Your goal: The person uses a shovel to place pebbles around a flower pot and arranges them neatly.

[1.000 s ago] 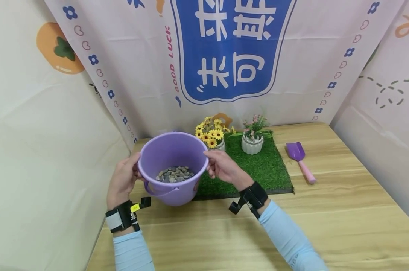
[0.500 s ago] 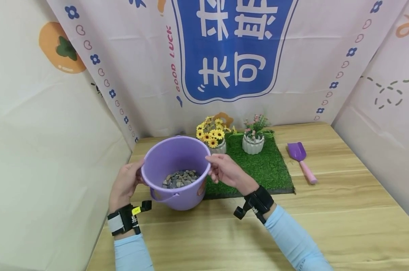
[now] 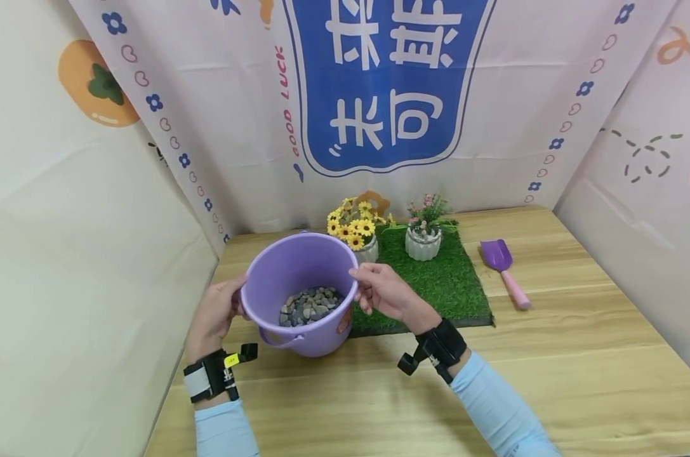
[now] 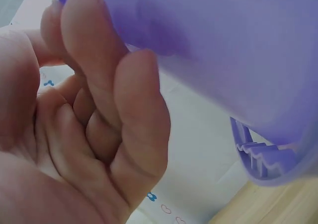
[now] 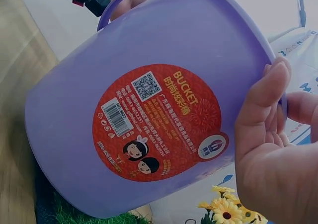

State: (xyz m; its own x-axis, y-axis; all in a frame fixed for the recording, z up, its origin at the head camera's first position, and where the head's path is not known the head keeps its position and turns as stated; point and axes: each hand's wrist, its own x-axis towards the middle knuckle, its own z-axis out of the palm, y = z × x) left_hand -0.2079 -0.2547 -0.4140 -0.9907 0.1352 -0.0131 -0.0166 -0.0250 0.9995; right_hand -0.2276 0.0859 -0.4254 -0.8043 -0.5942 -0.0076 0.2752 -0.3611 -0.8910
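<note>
One purple bucket (image 3: 299,292) of pebbles (image 3: 310,306), left hand (image 3: 216,314) and right hand (image 3: 381,291) gripping its rim. Far right on table (image 3: 550,355): two flower pots (image 3: 423,242), one scoop (image 3: 504,270).

The bucket (image 3: 299,298) is smooth purple plastic with a soft sheen, and a glossy printed paper sticker (image 5: 159,122) is stuck flat on its side. Inside lie small matt stones (image 3: 311,306), grey and brown. The tabletop (image 3: 550,368) is pale wood-grain laminate, smooth with a faint shine. The green mat (image 3: 450,282) is rough, tufted artificial grass. The scoop (image 3: 506,271) looks like plastic. The backdrop (image 3: 236,127) is printed cloth, matt and creased.
</note>
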